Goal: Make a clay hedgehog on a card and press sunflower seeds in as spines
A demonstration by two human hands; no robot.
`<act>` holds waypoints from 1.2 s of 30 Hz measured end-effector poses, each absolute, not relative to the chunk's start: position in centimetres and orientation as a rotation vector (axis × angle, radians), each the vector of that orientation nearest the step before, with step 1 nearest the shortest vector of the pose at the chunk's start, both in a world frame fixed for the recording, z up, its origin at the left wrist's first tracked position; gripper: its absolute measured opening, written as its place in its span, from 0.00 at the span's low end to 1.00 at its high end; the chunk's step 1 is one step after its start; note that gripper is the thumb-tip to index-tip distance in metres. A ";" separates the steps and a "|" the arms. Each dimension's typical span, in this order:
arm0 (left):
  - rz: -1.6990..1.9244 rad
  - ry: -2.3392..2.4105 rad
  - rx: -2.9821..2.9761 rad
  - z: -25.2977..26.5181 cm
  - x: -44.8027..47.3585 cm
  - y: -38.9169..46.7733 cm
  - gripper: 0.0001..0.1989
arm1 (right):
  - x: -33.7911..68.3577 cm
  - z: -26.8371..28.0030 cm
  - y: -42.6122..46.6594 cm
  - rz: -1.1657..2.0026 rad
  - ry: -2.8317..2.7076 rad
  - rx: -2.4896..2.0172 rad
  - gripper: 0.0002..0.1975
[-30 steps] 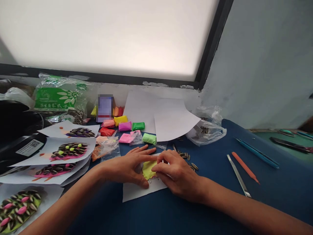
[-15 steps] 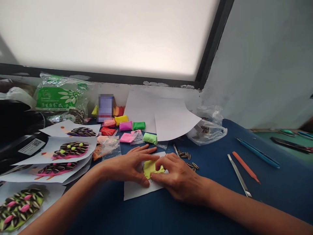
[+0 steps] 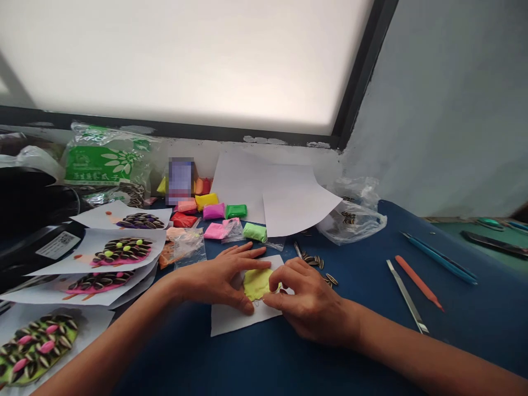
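A flattened patch of yellow modelling clay [image 3: 254, 283] lies on a small sheet of white paper [image 3: 231, 320], with a few drawn lines showing below the clay. My left hand [image 3: 225, 278] rests on the sheet with fingers spread, its fingertips along the clay's upper edge and its thumb at the lower left. On the right side, my right hand [image 3: 303, 297] is curled, thumb and forefinger pinched together at the clay's right edge. Its other fingers are folded under and partly hidden. Loose sunflower seeds [image 3: 317, 261] lie just beyond the right hand.
Finished seed-and-clay pictures [image 3: 121, 250] are stacked at left. Packets of coloured clay [image 3: 214, 210], larger white sheets [image 3: 297, 201] and a plastic bag of seeds [image 3: 355, 220] stand behind. A metal blade tool [image 3: 407, 297], an orange tool [image 3: 419, 281] and blue tweezers [image 3: 441, 259] lie at right.
My right thumb and forefinger have moved slightly right along the clay, uncovering more of it. My left hand stays spread on the sheet. The whole view has shifted a little.
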State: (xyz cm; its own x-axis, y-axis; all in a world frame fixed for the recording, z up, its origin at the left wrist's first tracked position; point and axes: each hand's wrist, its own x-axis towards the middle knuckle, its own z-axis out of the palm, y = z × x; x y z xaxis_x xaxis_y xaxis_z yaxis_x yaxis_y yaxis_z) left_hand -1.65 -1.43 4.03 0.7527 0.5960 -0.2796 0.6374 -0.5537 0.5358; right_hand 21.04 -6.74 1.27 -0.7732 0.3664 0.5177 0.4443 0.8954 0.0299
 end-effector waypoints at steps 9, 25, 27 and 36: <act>-0.050 0.927 2.283 3.9 -1.7 -1.5 0.45 | 21.0 1.3 -6.8 -0.247 -2.509 -0.604 0.12; -0.022 0.894 2.279 4.0 -1.9 -1.4 0.45 | 21.0 1.5 -6.7 -0.112 -2.594 -0.641 0.15; -0.008 0.886 2.274 3.9 -1.9 -1.4 0.45 | 21.0 1.6 -6.7 -0.080 -2.626 -0.653 0.16; -0.052 0.874 2.276 4.4 -1.7 -1.4 0.41 | 20.9 1.4 -6.6 -0.102 -2.674 -0.656 0.13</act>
